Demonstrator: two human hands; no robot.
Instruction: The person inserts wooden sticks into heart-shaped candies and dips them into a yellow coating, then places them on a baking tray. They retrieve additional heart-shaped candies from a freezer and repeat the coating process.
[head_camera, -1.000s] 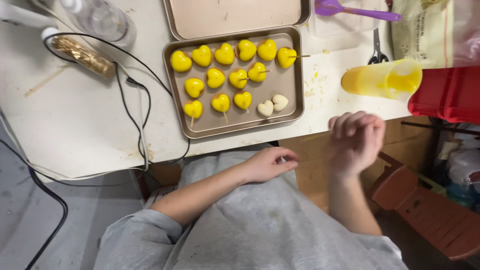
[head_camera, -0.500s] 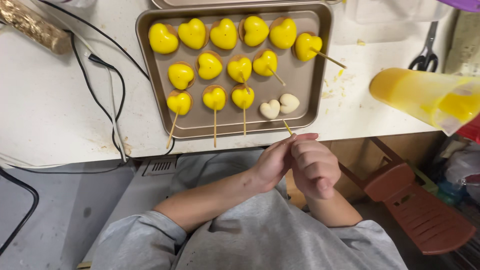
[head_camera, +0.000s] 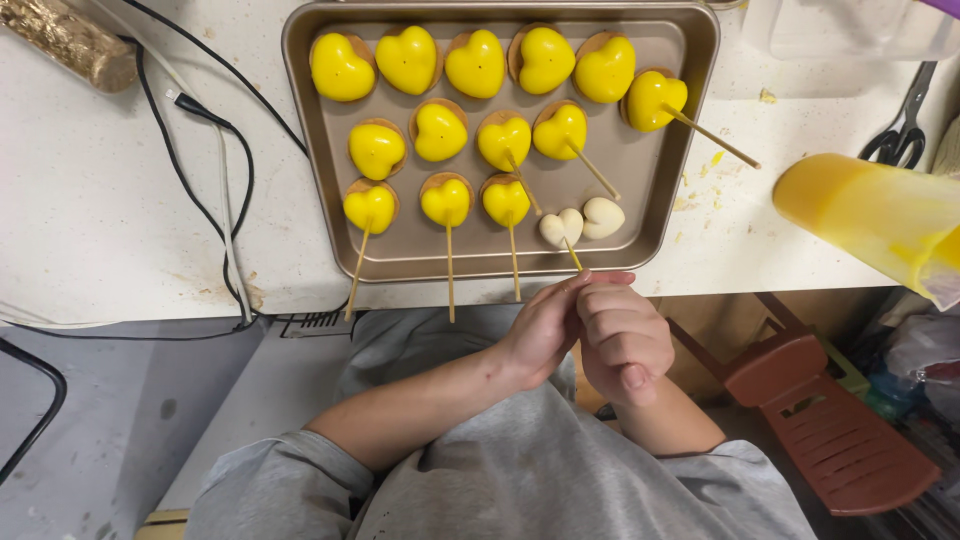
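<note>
Hands (head_camera: 590, 335) now clasped; tray (head_camera: 690, 120): 14 yellow hearts (head_camera: 440, 130), 2 white (head_camera: 583, 220).

One tray (head_camera: 700, 120) is sitting on the surface (head_camera: 120, 200), and it is carrying fourteen yellow hearts (head_camera: 476, 62) — six along the top row, four in the middle, three below, plus one at the right rim. Two white hearts (head_camera: 601, 216) are lying beside them. Seven sticks (head_camera: 448, 265) are showing. Two hands are meeting below the tray — the left hand (head_camera: 540, 330) and the right hand (head_camera: 620, 340). One yellow cup (head_camera: 860, 215) is lying on its side, one pair of scissors (head_camera: 900, 130) is resting nearby, two cables (head_camera: 215, 200) are trailing across, and one red chair (head_camera: 830, 430) is standing below.
</note>
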